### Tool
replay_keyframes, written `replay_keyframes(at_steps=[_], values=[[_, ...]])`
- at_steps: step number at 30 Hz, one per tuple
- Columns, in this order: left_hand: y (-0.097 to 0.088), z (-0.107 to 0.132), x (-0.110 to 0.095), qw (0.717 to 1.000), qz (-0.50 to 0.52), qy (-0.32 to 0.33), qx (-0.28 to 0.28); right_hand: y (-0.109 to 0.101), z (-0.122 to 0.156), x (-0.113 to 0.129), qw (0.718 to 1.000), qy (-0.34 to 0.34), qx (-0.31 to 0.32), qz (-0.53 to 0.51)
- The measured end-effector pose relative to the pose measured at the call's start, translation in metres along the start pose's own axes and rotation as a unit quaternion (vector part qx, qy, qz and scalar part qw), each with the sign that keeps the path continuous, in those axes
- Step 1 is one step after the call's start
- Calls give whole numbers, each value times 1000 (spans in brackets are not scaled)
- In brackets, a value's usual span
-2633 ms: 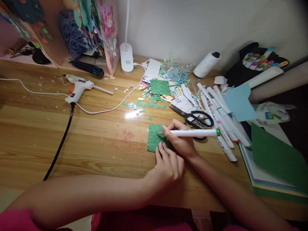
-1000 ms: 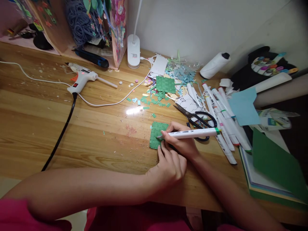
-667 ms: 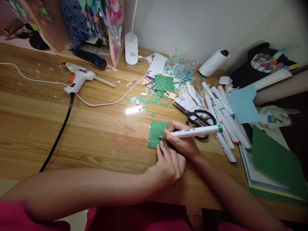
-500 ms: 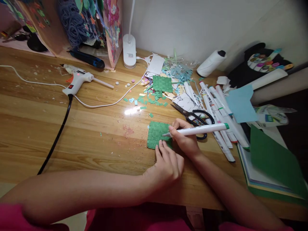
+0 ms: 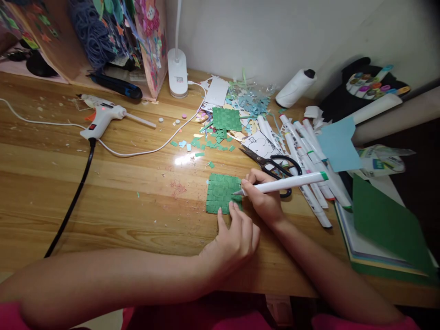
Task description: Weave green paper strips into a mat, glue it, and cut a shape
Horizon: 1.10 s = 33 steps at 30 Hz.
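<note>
A green square of woven paper strips point(image 5: 220, 191) lies flat on the wooden table. My right hand point(image 5: 263, 197) is closed around a white marker pen point(image 5: 292, 182) with a green end, its grey tip over the square's right part; whether it touches the paper I cannot tell. Below, my left hand point(image 5: 233, 233) rests with fingers stretched out and fingertips on the square's lower edge. A second green woven square point(image 5: 227, 119) lies farther back among green paper bits. Black-handled scissors point(image 5: 268, 162) lie just beyond my right hand.
Several markers point(image 5: 309, 160) lie to the right, near a stack of coloured paper point(image 5: 385, 224) and a marker holder point(image 5: 371, 85). At left are a hot glue gun point(image 5: 103, 117) with its cable and a utility knife point(image 5: 117, 86). A white lamp base point(image 5: 178, 73) and paper scraps stand behind.
The marker tip has shifted toward the square's right edge. My left thumb and fingers have spread apart a little. The whole view has moved slightly.
</note>
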<state>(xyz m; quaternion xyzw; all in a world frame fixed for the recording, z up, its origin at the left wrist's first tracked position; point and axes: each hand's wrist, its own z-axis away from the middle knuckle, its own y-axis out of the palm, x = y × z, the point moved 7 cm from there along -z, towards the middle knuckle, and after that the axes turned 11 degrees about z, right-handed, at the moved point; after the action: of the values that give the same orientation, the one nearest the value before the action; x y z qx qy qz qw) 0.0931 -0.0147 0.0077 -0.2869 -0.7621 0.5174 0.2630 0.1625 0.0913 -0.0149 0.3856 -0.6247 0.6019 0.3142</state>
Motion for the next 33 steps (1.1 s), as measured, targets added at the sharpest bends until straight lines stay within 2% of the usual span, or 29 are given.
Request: replay_keyframes(at_steps=[8, 14, 24, 33], values=[[-3, -1, 0, 1000, -3, 8, 10, 17, 10, 11, 999, 18, 29, 14], [-6, -1, 0, 1000, -8, 15, -5, 18, 11, 11, 999, 13, 35, 18], [-6, 1, -5, 999, -26, 31, -32, 22, 12, 11, 995, 27, 89, 25], [-10, 1, -1, 997, -14, -2, -72, 20, 10, 9, 992, 27, 115, 45]])
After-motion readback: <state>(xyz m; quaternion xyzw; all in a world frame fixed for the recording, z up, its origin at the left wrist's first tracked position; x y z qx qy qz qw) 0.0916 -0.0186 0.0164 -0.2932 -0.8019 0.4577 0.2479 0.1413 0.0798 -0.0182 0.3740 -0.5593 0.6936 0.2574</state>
